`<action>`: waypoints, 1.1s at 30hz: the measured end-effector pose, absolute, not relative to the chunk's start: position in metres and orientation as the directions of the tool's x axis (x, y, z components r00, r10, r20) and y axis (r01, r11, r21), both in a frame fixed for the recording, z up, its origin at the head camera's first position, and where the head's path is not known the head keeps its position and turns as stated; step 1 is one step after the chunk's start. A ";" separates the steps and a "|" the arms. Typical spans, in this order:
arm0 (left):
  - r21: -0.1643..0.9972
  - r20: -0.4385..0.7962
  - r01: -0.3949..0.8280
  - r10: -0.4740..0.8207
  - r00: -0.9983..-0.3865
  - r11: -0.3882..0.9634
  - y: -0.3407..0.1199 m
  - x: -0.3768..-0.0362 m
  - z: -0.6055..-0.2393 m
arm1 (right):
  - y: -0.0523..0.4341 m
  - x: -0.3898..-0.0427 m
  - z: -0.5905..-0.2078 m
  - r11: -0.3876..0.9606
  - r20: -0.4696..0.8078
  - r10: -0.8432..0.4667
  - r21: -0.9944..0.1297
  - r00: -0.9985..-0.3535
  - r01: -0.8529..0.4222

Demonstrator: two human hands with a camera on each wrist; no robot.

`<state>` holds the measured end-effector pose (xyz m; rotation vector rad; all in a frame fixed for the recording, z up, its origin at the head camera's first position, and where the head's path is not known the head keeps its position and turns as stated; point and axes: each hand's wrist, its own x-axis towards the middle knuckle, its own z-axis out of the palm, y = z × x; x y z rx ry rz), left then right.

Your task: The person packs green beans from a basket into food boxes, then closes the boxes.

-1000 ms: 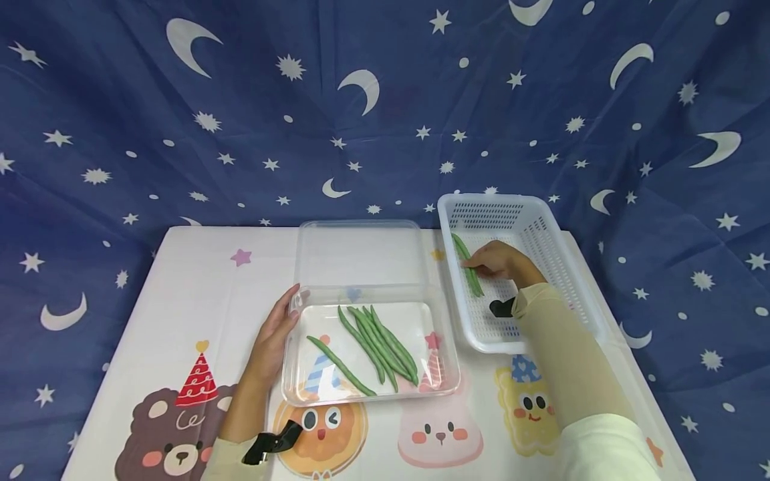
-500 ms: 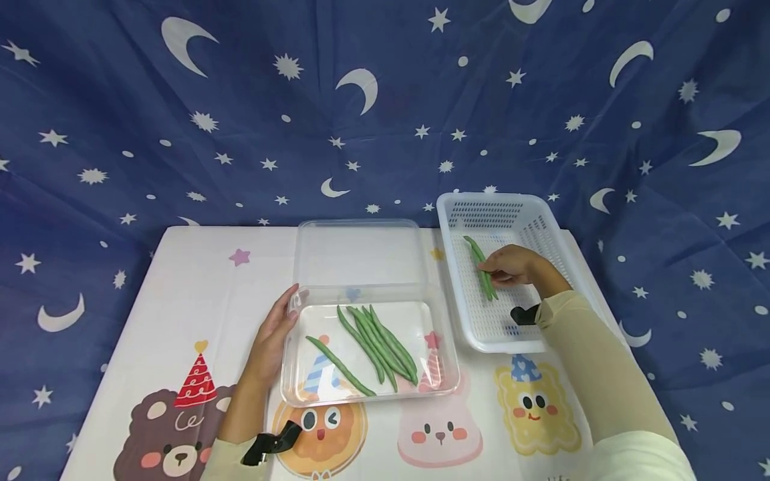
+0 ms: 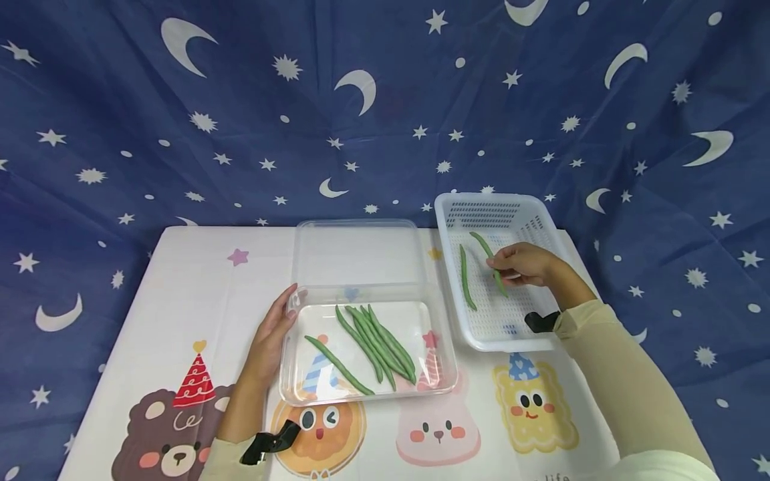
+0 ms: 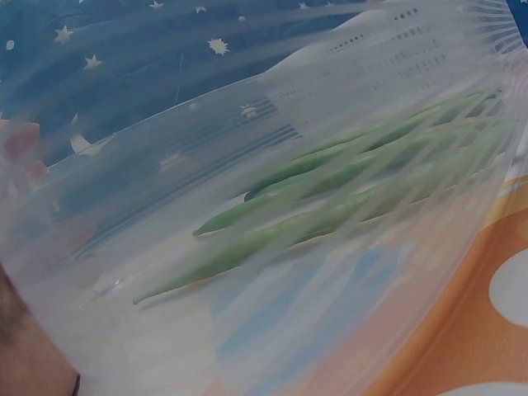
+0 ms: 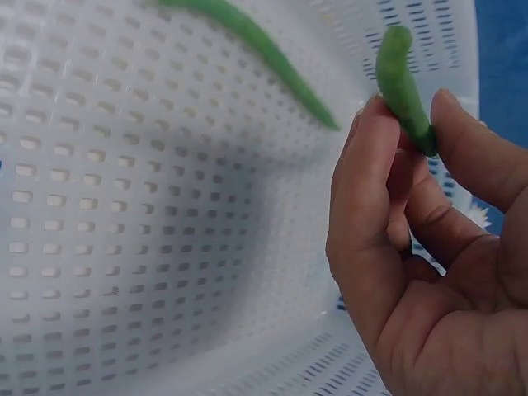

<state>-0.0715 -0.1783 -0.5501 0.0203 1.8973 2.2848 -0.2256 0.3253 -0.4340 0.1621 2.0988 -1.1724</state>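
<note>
My right hand (image 3: 522, 262) pinches one green bean (image 3: 481, 242) between thumb and fingertips, inside the white perforated basket (image 3: 517, 337). In the right wrist view that bean (image 5: 402, 78) points upward from the fingertips. A second green bean (image 3: 466, 279) lies on the basket floor, left of the hand. At the left, my left hand (image 3: 271, 337) rests against the left side of a clear plastic container (image 3: 367, 399), its fingers extended along the wall near the back corner. Several green beans (image 3: 374, 341) lie inside the container, one (image 3: 338, 364) apart from the bunch; the left wrist view shows beans (image 4: 272, 239) through the wall.
A clear lid (image 3: 355, 254) lies flat behind the container. The basket stands right of the container, its rim (image 3: 445, 267) higher than the table. A white cloth with cartoon figures (image 3: 438, 434) covers the table, and a blue starry curtain (image 3: 385, 147) hangs behind.
The right hand has shifted rightward within the basket. Two beans were together at its fingers; now one is pinched and the other lies apart on the floor. The left hand stays put.
</note>
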 end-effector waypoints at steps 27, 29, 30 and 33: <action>0.980 -0.093 -0.114 0.129 -0.987 -0.164 -0.179 -0.072 -0.550 | 0.291 -0.176 -0.400 0.438 -0.490 -0.330 -0.837 -0.807 0.330; 0.981 -0.094 -0.113 0.123 -0.988 -0.157 -0.179 -0.071 -0.551 | 0.287 -0.173 -0.400 0.420 -0.479 -0.336 -0.847 -0.811 0.326; 0.981 -0.093 -0.112 0.125 -0.988 -0.160 -0.178 -0.071 -0.551 | 0.285 -0.172 -0.399 0.408 -0.473 -0.340 -0.853 -0.813 0.325; 0.981 -0.089 -0.108 0.124 -0.988 -0.162 -0.178 -0.071 -0.552 | 0.276 -0.168 -0.399 0.369 -0.459 -0.352 -0.869 -0.816 0.330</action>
